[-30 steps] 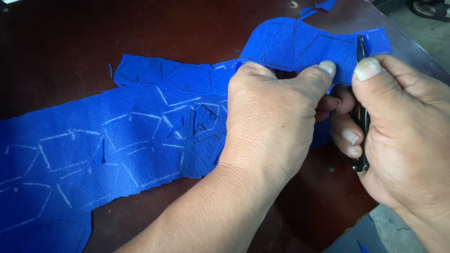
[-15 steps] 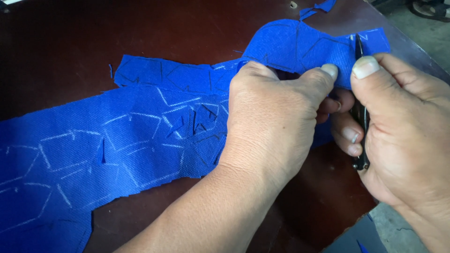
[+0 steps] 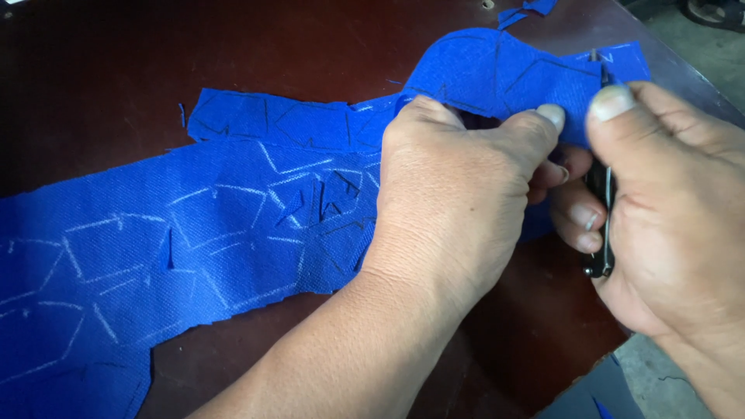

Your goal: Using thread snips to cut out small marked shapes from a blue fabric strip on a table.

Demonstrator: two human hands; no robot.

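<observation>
A long strip of blue fabric (image 3: 194,233) marked with white chalk outlines and several slits lies across a dark brown table (image 3: 116,70). My left hand (image 3: 458,194) pinches the raised far end of the fabric (image 3: 504,70), thumb on top. My right hand (image 3: 667,202) holds a small black cutting tool (image 3: 601,225), its tip up at the fabric's edge beside my left thumb. The tool's blades are mostly hidden by my fingers.
A small blue scrap (image 3: 528,9) lies at the table's far edge. The table's right edge drops to a grey concrete floor (image 3: 698,39). Another blue scrap (image 3: 601,405) shows at the bottom right.
Both hands stay at the fabric's far end; the raised flap has shifted slightly and my right thumb has edged closer to my left thumb.
</observation>
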